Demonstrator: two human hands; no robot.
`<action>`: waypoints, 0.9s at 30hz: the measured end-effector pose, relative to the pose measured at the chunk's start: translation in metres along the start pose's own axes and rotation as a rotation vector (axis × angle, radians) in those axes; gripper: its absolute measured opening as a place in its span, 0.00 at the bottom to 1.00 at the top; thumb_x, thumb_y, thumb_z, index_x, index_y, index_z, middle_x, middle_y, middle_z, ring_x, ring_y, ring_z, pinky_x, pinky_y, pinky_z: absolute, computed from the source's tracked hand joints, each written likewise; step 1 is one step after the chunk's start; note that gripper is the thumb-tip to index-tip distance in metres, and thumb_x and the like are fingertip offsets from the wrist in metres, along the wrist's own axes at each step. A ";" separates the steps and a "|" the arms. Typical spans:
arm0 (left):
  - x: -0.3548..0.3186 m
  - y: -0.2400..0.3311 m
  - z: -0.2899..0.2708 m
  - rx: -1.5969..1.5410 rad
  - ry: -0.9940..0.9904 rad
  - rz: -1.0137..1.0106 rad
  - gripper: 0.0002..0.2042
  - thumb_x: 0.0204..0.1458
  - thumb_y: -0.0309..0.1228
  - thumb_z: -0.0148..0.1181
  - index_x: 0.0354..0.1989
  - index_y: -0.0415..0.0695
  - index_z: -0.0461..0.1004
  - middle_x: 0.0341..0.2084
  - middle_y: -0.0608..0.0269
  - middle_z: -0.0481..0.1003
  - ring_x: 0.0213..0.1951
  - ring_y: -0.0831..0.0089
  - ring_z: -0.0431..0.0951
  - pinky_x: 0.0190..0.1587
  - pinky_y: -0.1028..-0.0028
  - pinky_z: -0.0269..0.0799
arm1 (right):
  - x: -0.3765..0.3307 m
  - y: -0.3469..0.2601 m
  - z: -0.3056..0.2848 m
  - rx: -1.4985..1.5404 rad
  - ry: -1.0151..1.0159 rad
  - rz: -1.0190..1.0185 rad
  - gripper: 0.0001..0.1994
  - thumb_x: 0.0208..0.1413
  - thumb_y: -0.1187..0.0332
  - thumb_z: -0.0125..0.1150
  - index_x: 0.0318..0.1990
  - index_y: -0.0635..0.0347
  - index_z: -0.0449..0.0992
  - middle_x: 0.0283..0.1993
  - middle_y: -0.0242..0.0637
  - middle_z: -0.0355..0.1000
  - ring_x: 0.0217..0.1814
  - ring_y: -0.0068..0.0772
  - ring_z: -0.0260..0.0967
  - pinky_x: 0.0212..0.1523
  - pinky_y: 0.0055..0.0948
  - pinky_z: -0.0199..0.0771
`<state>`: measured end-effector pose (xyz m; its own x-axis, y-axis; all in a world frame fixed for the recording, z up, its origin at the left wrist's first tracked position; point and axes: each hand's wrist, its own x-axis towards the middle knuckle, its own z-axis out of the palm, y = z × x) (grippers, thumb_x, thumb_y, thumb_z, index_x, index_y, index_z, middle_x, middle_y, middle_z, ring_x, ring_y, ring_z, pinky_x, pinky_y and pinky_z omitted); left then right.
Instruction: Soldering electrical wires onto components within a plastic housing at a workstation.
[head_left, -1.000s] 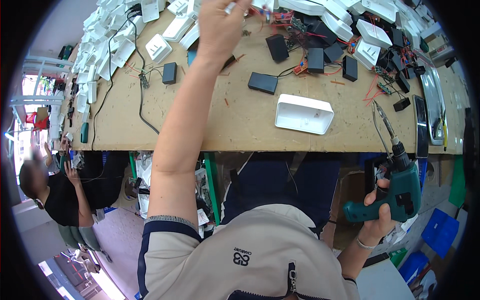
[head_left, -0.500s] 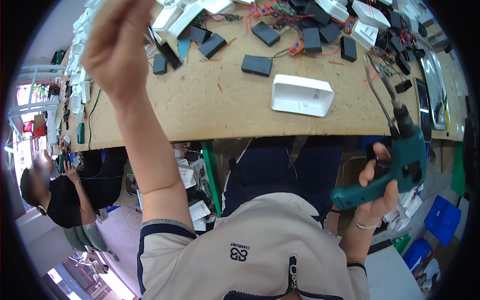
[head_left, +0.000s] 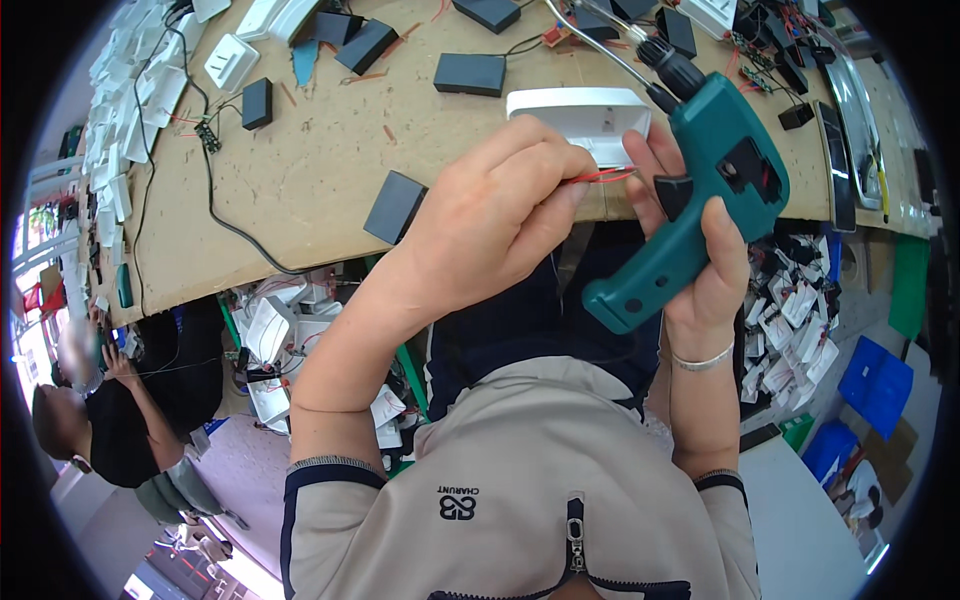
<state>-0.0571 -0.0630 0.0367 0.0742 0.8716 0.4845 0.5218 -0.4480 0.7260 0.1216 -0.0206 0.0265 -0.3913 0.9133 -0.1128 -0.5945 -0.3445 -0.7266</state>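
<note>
My right hand (head_left: 705, 245) is wrapped round the handle of a green soldering gun (head_left: 715, 165), its two metal prongs pointing up and left over the table. Close beside it, my left hand (head_left: 495, 205) pinches thin red wires (head_left: 605, 176) between thumb and fingertips; the wires reach toward the fingers of my right hand. Behind both hands lies an open white plastic case (head_left: 575, 110), partly covered by them. A dark rectangular block (head_left: 393, 205) sits near the table's front edge, against the back of my left hand; whether the wires join it is hidden.
Several black blocks (head_left: 470, 74) and white housings (head_left: 230, 62) lie across the table (head_left: 320, 170). A black cable (head_left: 215, 200) runs along its left side. Bins of white parts (head_left: 795, 330) stand below. Another person (head_left: 130, 410) sits at the far left.
My left hand has come down from the upper left to the middle, now pinching red wires. The soldering gun in my right hand has moved up and left over the table.
</note>
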 end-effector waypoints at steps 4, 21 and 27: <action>-0.004 -0.002 0.012 0.021 0.003 -0.029 0.06 0.41 0.18 0.56 0.29 0.38 0.70 0.23 0.61 0.69 0.25 0.73 0.69 0.26 0.78 0.64 | 0.004 0.003 -0.002 0.004 -0.025 -0.010 0.29 0.49 0.67 0.54 0.58 0.63 0.53 0.58 0.48 0.56 0.60 0.47 0.55 0.54 0.39 0.62; 0.009 -0.003 0.009 0.374 -0.082 0.230 0.08 0.34 0.21 0.61 0.25 0.41 0.72 0.21 0.67 0.68 0.21 0.71 0.68 0.22 0.74 0.63 | -0.001 -0.004 -0.006 -0.085 -0.036 -0.016 0.32 0.49 0.62 0.55 0.59 0.65 0.51 0.59 0.53 0.52 0.61 0.49 0.52 0.55 0.40 0.61; 0.003 -0.017 0.022 0.305 0.164 0.269 0.08 0.31 0.23 0.60 0.23 0.44 0.71 0.20 0.66 0.65 0.20 0.71 0.66 0.21 0.74 0.60 | -0.031 -0.025 -0.026 -0.282 -0.003 -0.115 0.35 0.49 0.58 0.55 0.61 0.64 0.47 0.62 0.55 0.47 0.63 0.51 0.48 0.53 0.37 0.64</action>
<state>-0.0472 -0.0485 0.0157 0.1184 0.6779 0.7255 0.7315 -0.5537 0.3980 0.1664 -0.0350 0.0306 -0.3348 0.9421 -0.0169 -0.4169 -0.1642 -0.8940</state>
